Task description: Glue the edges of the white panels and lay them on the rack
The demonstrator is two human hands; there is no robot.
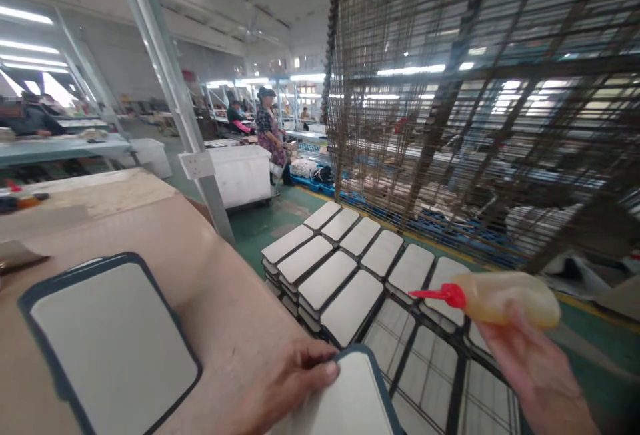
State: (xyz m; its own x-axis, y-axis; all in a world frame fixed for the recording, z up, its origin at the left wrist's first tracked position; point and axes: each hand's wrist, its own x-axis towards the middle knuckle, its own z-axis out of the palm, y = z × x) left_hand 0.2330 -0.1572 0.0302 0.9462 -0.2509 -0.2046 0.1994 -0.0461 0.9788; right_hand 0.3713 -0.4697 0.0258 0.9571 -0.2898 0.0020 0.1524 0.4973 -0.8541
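Observation:
My left hand (295, 378) pinches the corner of a cream panel with a dark blue-grey border (353, 395) between thumb and fingers, at the table's right edge. The lower part of that panel runs out of view. In my right hand (537, 365) is a squeeze bottle (515, 291) of yellowish liquid, lying nearly level, its red nozzle pointing left. Another bordered cream panel (115, 341), seemingly atop more of the same, rests on the table to the left. Beyond my hands, rows of similar panels (355, 305) lie on a low wire rack.
The tan worktable (235, 315) fills the left. Raised wire mesh racks (450, 88) tower at the right. A metal post (170, 81) stands past the table, with a white bin (237, 171) behind it. Several people are farther off, one person (270, 128) beside the bin.

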